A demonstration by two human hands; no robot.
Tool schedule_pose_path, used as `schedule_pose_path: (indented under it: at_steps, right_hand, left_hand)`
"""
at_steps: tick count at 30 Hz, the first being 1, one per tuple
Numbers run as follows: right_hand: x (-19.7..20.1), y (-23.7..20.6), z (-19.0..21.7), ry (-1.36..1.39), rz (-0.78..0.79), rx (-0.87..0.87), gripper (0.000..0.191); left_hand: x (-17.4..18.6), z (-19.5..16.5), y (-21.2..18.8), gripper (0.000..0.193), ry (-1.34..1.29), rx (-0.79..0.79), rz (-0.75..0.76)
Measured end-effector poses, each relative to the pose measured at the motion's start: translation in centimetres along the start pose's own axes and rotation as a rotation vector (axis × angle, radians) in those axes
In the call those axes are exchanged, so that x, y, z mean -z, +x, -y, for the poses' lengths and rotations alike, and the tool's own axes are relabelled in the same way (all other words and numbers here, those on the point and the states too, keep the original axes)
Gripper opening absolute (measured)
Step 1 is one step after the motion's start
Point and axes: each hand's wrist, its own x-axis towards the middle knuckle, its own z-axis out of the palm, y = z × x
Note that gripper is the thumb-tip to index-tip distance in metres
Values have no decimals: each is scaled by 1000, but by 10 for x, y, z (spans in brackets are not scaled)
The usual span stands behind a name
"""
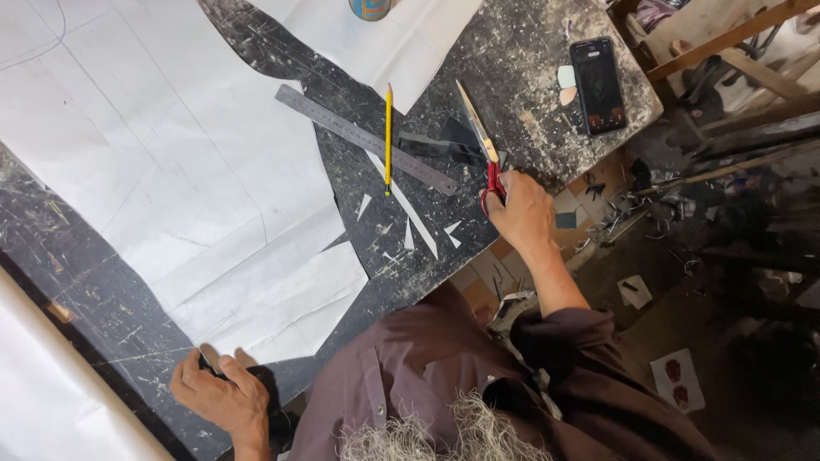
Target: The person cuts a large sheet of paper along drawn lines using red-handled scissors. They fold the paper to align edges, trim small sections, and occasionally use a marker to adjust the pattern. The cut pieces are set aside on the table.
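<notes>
1. Red-handled scissors (483, 152) sit in your right hand (518, 207); fingers are curled through the loops, closed on the handles. Blades point up and away from you, lying low over the table.
2. Scissors are near the right edge of the black, paint-scratched table (521, 60), just right of the steel ruler's lower end.
3. Blade tips reach toward a dark scrap (444, 141) lying beside the ruler; touching or not, hard to tell from this angle.
4. Your left hand (220, 393) is at the near table edge, pressed down at the bottom corner of the large white paper pattern (171, 171). Fingers look bent and close together, possibly gripping something dark; too shadowed to be sure.
5. Steel ruler (366, 139) lies diagonally mid-table. Yellow pencil (388, 137) lies across it, tip toward you.
6. Thin white paper slivers (408, 218) are scattered on the table below the ruler, between the pattern and your right hand.
7. Black phone (597, 85) lies at the far right corner of the table, screen up, well apart from the scissors. Two small chalk-like pieces (567, 84) lie just left of it.
8. Second white sheet (401, 43) is at the top with a teal round container (369, 8) on it, cut off by the frame.
</notes>
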Motion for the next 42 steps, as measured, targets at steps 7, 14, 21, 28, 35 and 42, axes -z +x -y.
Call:
schedule_pose_path:
  at_steps: [7, 14, 21, 28, 35, 42]
  right_hand:
    - [12, -7, -17, 138, 60, -26, 30]
    - [5, -23, -40, 138, 6, 11, 28]
    - [6, -75, -39, 272, -110, 268, 43]
    - [33, -203, -99, 296, -97, 87, 47]
    - [21, -394, -212, 192, 196, -253, 39]
    - [38, -413, -292, 261, 302, -508, 30]
  left_hand:
    - [5, 2, -19, 54, -1, -14, 32]
    - [9, 8, -37, 50, -32, -95, 61]
    - [14, 17, -53, 49, -53, -131, 7]
    - [21, 39, -77, 46, -104, -145, -23]
    - [39, 27, -103, 36, -91, -308, -89]
    - [2, -221, -138, 26, -384, -727, 308]
